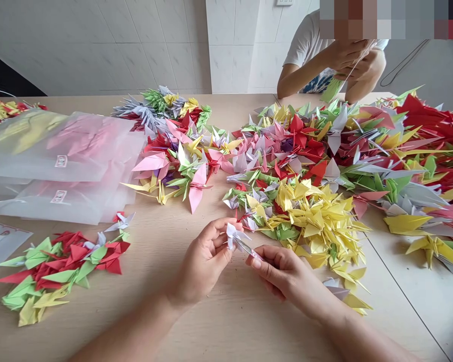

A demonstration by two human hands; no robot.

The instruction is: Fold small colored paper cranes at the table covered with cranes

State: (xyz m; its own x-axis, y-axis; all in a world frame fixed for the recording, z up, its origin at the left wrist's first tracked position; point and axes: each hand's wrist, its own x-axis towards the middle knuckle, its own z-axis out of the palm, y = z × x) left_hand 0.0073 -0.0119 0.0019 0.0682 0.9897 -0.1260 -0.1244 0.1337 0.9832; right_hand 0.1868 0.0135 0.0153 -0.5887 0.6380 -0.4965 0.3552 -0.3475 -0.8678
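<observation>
Left hand (200,266) is pinching a pale paper crane (232,235) between thumb and fingers; right hand (287,274) is gripping a slim metal tool (245,246), tip at the crane's right side, contact unclear. Crane is sitting at the left fingertips, left of the yellow pile (317,216); mixed pile (70,261) is lying near left.

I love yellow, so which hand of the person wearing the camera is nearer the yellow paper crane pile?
Right. The right hand is close by the near-left edge of the yellow paper crane pile; the left hand is farther off, leftward.
</observation>
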